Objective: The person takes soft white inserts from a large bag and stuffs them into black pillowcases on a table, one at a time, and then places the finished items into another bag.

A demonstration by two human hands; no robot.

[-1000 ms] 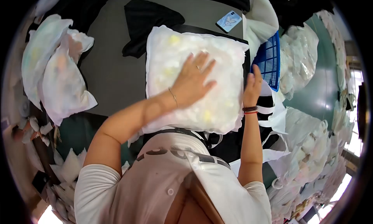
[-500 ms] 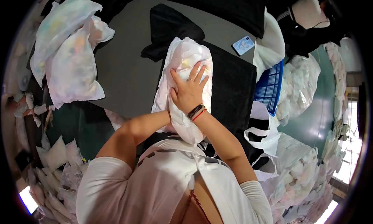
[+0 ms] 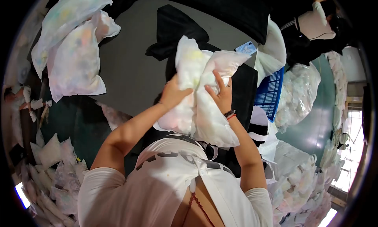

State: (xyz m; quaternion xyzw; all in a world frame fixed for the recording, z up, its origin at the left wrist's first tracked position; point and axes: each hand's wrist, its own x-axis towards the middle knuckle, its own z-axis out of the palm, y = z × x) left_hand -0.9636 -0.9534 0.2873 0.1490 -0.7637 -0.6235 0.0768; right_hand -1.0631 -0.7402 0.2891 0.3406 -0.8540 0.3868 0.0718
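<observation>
The white cushion [image 3: 208,111] lies over the near edge of the grey worktop [image 3: 130,65], close against the person's shirt [image 3: 157,179], which probably gives it something to brace on. The left hand [image 3: 172,94] grasps its left side, thumb on top; the right hand [image 3: 223,95] grips the right side, thumb and fingers spread. Squeezed between them, the cushion creases down its middle, the two-sided hold apparently containing its soft bulk. A dark cloth [image 3: 244,83] covers the worktop's near right part, perhaps as padding. The phone [image 3: 247,48] sits by the right edge, seemingly out of the way.
</observation>
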